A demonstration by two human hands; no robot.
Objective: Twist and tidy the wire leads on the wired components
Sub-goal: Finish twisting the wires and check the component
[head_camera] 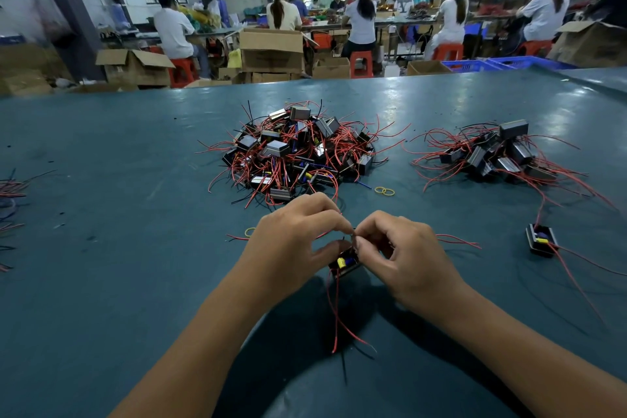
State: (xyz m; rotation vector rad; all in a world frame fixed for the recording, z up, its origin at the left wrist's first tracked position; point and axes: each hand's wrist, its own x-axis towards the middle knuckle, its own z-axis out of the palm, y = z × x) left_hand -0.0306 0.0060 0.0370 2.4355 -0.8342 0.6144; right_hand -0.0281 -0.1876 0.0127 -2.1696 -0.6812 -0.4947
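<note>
Two hands at work: left hand [291, 241] and right hand [403, 258] pinch thin, floppy wire leads [336, 312] above a light component [344, 263]; best held near the ends.

The left hand [298, 241] and right hand [403, 258] are pinching wire leads [353, 234] together above a small black component [344, 263], near a far pile of components [298, 149].

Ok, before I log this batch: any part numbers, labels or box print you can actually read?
None readable.
Component held between left hand and right hand: no legible marking.
Big pile and right pile: housings too small to tell.
Cardboard box: no print visible.
</note>
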